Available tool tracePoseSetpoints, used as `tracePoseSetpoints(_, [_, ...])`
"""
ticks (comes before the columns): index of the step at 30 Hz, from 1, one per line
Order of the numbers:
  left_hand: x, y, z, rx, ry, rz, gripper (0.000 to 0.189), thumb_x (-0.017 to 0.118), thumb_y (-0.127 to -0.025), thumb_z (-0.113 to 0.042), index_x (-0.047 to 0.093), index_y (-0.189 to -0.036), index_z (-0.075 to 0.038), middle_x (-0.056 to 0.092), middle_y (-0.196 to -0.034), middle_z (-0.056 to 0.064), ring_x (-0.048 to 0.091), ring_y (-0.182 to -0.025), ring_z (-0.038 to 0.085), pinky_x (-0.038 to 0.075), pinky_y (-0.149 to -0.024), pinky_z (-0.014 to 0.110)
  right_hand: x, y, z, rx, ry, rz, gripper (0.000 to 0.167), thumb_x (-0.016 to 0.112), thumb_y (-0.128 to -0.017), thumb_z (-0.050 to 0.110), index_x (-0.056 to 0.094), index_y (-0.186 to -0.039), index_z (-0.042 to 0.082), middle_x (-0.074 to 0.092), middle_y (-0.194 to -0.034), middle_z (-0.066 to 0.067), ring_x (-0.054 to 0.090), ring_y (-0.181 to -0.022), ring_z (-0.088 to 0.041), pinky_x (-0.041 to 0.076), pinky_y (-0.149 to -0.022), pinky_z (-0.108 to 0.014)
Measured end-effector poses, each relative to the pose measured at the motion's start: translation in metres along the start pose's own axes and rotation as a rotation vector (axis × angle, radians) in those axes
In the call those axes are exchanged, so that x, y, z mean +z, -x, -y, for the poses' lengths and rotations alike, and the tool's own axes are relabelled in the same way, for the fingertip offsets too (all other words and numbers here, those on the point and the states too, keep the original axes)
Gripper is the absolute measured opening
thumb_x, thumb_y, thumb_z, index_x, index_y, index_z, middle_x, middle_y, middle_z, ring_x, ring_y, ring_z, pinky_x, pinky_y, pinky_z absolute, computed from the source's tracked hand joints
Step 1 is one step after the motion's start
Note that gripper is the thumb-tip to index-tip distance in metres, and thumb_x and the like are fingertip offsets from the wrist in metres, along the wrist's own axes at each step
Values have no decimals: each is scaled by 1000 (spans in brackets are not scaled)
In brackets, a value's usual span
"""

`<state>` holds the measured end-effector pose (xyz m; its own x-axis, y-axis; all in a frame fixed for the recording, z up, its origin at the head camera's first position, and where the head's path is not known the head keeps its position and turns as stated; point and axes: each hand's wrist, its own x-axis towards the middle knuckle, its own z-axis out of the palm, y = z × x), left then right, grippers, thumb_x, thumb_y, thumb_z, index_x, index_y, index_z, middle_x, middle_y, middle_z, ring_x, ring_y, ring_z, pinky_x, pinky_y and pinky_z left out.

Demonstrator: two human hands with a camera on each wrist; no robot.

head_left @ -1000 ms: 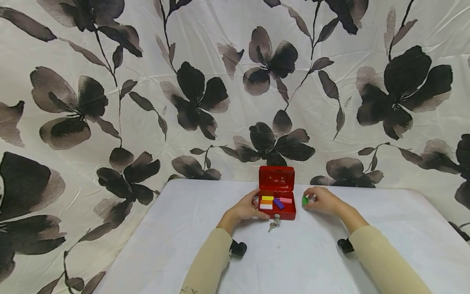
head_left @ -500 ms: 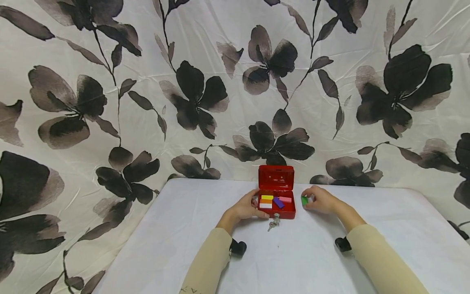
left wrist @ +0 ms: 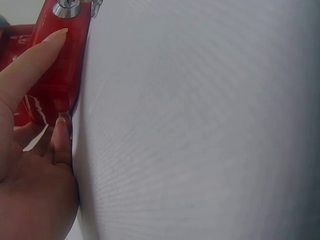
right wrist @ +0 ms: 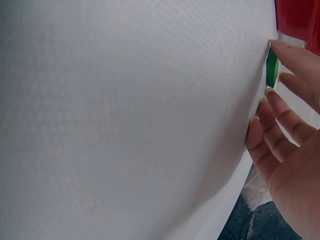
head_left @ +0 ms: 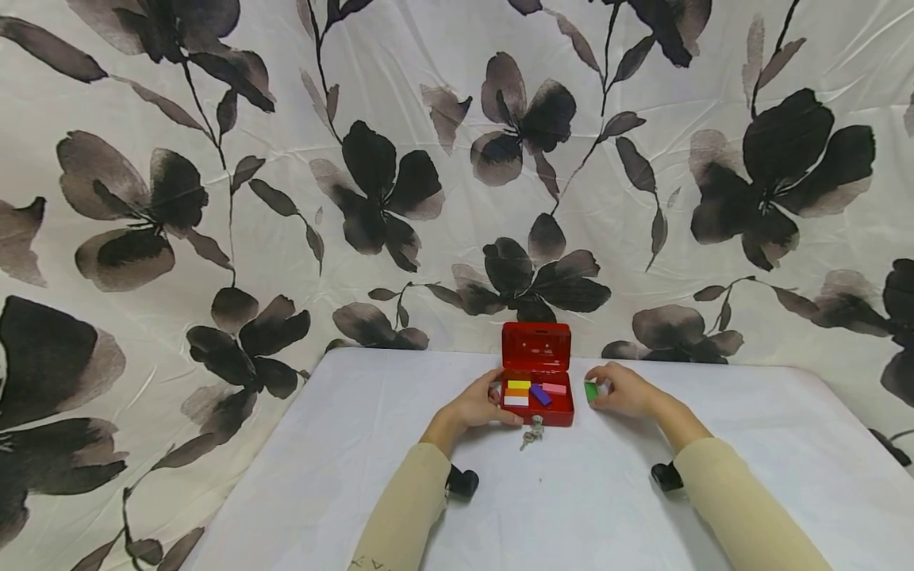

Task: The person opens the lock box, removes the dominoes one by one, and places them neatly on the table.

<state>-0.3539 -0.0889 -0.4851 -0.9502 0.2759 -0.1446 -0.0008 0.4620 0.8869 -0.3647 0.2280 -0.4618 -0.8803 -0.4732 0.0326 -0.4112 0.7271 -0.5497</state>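
Observation:
A small red cash box (head_left: 557, 417) stands on the white table with its lid (head_left: 536, 349) raised. Inside lie colored blocks: yellow (head_left: 519, 384), orange (head_left: 515, 392), white (head_left: 516, 401), purple (head_left: 541, 395) and pink (head_left: 554, 388). My left hand (head_left: 471, 403) holds the box's front left corner, thumb along the front and fingers at the side; the left wrist view shows the thumb below the lock (left wrist: 67, 9). Right of the box, my right hand (head_left: 630, 389) pinches a green block (right wrist: 272, 67) between thumb and fingertip, low at the tabletop.
Keys (head_left: 528, 438) hang from the lock at the box's front, over the white tablecloth (head_left: 557, 515). Behind the table's back edge hangs a floral cloth (head_left: 428, 293). Dark wrist cameras (head_left: 462, 483) sit under both sleeves.
The green block, in my right hand, has shifted very slightly left. My left hand and the box stay in place.

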Motion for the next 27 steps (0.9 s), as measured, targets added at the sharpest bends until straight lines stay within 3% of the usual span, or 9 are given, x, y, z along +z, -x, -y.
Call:
tracePoseSetpoints(11, [0, 0, 0, 11, 14, 5, 102, 94, -73, -22, 38, -158, -19, 55, -117, 4, 47, -112, 22, 51, -102, 42, -5, 7, 1, 1, 17, 1, 53, 81, -86, 14, 58, -131, -3, 60, -111, -18, 53, -84, -20, 47, -77, -37])
tracePoseSetpoints(15, [0, 2, 0, 10, 7, 2, 102, 95, -72, -23, 39, -158, -22, 56, -121, 2, 48, -113, 21, 50, -103, 41, -10, 12, 3, 1, 21, -7, 55, 80, -87, 17, 57, -133, -4, 61, -116, -21, 58, -89, -24, 51, -83, -42])
tracePoseSetpoints(21, [0, 3, -3, -13, -11, -11, 104, 94, -72, -27, 37, -159, -25, 55, -121, 1, 48, -114, 21, 49, -104, 45, -22, 21, 13, -43, 20, -34, 55, 78, -89, 18, 57, -133, -7, 61, -119, -26, 62, -98, -36, 53, -86, -50])
tracePoseSetpoints(27, [1, 2, -2, -26, -15, -7, 104, 94, -73, -26, 36, -159, -25, 56, -115, 2, 49, -112, 21, 51, -101, 44, -27, 25, 26, -65, 19, -49, 52, 77, -90, 18, 58, -133, -4, 61, -123, -25, 61, -103, -36, 53, -87, -52])
